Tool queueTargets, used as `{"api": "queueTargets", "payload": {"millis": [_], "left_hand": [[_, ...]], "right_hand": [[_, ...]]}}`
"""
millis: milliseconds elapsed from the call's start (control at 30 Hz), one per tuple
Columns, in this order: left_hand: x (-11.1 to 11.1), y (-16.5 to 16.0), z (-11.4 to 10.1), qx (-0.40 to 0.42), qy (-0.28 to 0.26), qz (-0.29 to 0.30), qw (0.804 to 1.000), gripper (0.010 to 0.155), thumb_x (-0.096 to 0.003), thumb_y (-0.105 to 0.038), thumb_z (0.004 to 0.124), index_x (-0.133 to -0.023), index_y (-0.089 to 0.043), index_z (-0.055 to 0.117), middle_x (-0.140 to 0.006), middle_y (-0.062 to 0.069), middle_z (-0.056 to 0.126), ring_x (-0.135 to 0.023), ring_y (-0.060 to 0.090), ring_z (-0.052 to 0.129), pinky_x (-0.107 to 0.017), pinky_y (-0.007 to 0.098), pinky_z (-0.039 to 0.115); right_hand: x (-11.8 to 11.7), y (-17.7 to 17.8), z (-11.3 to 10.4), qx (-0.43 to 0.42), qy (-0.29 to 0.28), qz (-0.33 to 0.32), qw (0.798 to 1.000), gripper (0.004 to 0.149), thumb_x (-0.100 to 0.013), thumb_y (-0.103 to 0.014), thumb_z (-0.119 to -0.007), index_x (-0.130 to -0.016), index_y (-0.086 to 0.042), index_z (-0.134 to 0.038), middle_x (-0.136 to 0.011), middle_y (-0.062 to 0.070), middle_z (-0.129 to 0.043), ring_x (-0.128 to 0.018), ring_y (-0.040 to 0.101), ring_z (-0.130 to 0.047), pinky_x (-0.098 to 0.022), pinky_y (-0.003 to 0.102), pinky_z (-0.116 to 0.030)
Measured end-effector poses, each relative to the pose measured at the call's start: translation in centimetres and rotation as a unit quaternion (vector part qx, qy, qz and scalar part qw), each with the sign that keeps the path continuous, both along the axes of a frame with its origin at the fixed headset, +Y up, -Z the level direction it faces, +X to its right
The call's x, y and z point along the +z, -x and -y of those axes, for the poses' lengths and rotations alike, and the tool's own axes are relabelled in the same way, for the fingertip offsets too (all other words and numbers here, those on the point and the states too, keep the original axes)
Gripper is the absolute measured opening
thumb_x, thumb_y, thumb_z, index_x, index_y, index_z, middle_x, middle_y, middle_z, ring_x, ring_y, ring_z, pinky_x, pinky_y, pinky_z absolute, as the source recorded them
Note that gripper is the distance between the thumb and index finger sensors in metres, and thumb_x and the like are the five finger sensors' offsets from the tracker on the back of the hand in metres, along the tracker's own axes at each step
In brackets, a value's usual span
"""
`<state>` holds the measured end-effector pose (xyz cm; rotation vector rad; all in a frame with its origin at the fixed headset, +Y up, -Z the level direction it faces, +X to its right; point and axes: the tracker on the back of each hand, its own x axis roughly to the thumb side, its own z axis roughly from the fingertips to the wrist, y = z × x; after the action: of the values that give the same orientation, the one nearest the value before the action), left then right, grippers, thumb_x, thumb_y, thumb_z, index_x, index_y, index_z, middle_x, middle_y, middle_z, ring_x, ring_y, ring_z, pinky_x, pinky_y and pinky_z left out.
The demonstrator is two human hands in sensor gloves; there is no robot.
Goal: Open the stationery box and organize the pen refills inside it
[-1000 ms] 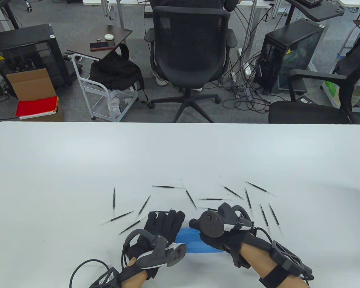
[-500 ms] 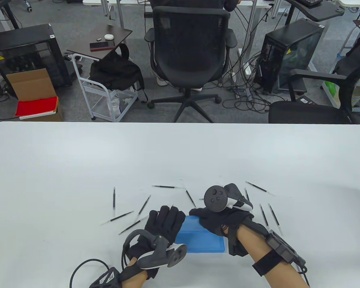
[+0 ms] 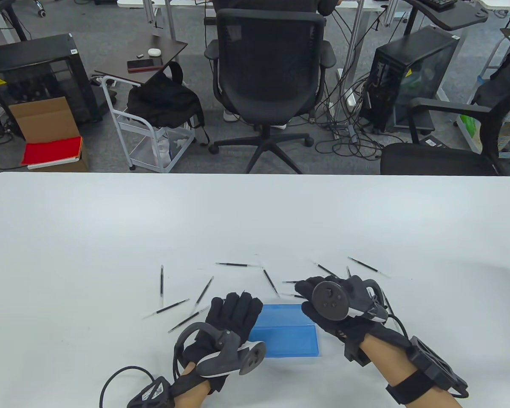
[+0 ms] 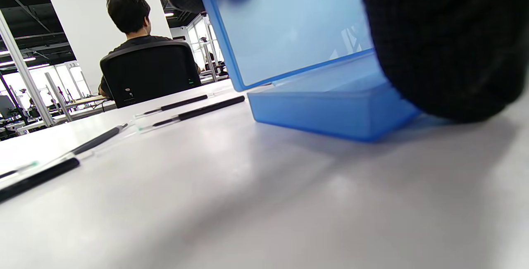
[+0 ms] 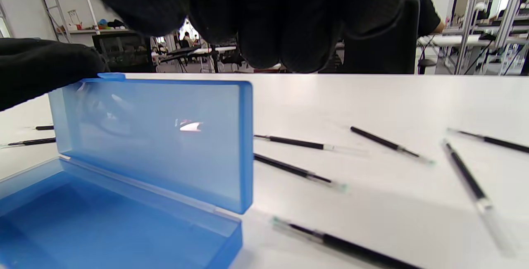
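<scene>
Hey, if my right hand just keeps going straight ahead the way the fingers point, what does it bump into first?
Most likely a pen refill lying just past the right hand, whose fingers point up and left beyond the open blue box. Depth is hard to judge; the hand may pass above it.

Translucent blue stationery box [image 3: 287,335] on table, lid [image 5: 153,136] raised open, black pen refills [image 3: 204,291] scattered around it
</scene>
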<state>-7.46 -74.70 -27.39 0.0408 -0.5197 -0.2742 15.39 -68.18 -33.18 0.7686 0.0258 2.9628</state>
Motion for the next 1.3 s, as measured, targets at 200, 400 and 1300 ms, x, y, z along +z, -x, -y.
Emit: {"api": "queueTargets", "payload": {"millis": [200, 400, 1300], "left_hand": [[-0.1, 0.0, 0.0, 0.0, 0.002, 0.0, 1.0, 0.123, -0.0286, -0.064, 0.088, -0.116, -0.014, 0.017, -0.127, 0.017, 0.027, -0.115, 0.046, 0.045, -0.081, 0.065, 0.045], [-0.1, 0.1, 0.0, 0.003, 0.006, -0.001, 1.0, 0.123, -0.0294, -0.064, 0.088, -0.116, -0.014, 0.016, -0.127, 0.017, 0.025, -0.114, 0.047, 0.044, -0.081, 0.065, 0.045], [-0.2, 0.1, 0.1, 0.006, 0.009, -0.002, 1.0, 0.123, -0.0299, -0.064, 0.088, -0.116, -0.014, 0.015, -0.127, 0.017, 0.025, -0.114, 0.048, 0.044, -0.081, 0.065, 0.045]], "right_hand": [[0.7, -2.0, 1.8, 0.097, -0.055, 0.022, 0.994, 0.057, -0.047, -0.033, -0.089, -0.1, -0.022, -0.075, -0.098, 0.013, -0.091, -0.083, 0.036, -0.094, -0.069, 0.059, -0.074], [0.4, -2.9, 5.8, 0.196, -0.03, 0.022, 0.98, 0.058, -0.043, -0.032, -0.093, -0.098, -0.023, -0.075, -0.095, 0.01, -0.092, -0.081, 0.034, -0.094, -0.069, 0.059, -0.074], [0.0, -3.1, 7.8, 0.185, -0.044, 0.003, 0.982, 0.054, -0.042, -0.029, -0.093, -0.092, -0.019, -0.077, -0.077, 0.005, -0.099, -0.07, 0.028, -0.101, -0.066, 0.059, -0.081]]}}
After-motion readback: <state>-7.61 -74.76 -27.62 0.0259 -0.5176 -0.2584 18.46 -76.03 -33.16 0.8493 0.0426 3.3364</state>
